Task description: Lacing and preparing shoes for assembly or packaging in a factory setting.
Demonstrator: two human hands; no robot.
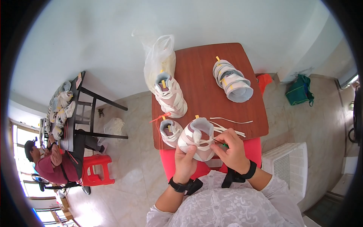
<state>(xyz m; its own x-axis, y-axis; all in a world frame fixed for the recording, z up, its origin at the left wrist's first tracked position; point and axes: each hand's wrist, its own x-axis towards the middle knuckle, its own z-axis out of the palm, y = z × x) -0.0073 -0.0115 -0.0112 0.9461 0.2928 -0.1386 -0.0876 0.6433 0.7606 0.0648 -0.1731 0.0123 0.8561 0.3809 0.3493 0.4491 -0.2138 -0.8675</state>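
Note:
In front of me, at the table's near edge, is a white and pale pink shoe upper [204, 152] with a grey lining and a white lace partly threaded. My left hand [185, 162] is closed on its left side, thumb against the front. At its right side, my right hand [231, 149] grips a small green-handled hook tool [224, 145], whose thin tip meets the lacing. Loose white laces [235, 131] lie on the table beyond my right hand. Just left of the held piece stands a smaller-looking laced shoe upper [171, 133].
On the brown table [200, 83] are a stack of laced uppers [171, 99], a clear plastic bag [160, 51], an orange string [160, 117] and nested unlaced uppers [232, 81]. A white crate [285, 162] stands right. Further left, a person [56, 164] works at a black table [81, 98].

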